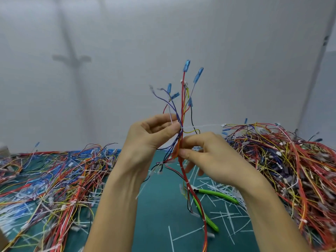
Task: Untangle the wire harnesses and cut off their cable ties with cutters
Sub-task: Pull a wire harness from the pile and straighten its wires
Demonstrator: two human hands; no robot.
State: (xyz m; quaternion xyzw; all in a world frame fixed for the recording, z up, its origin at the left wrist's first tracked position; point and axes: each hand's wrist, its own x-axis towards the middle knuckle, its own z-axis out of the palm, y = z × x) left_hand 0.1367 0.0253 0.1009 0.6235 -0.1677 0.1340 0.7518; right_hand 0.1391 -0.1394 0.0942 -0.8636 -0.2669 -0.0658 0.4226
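Sprawling at 8 o'clock on the dark green tabletop (160, 224) lies a loose heap of red, blue, yellow and white wire harnesses (54, 179). It is well apart from the work, so it poses little risk. Toward the centre, the left hand (151, 137) pinches a thin multicoloured wire harness with blue sleeved terminals (182, 106), held upright, right where a white plastic cable tie (200, 126) girds it, its tail pointing to 3 o'clock. The right hand (205, 155) pinches the same bundle just below. Both hands are busy, so reaching for a tool means letting go with one, and the fanned wires at 12 o'clock could then slump and cross again. The harness's lower length hangs toward 6 o'clock across the green-handled cutters (218, 194) lying on the tabletop, and lifting the cutters may drag or snag it. The tie sits tight against thin wires, so a careless bite could nick the insulation. White cut tie offcuts (227, 211) litter the tabletop around the cutters. At 3 o'clock a taller tangled heap of harnesses (291, 160) lies near enough for stray ends to catch.
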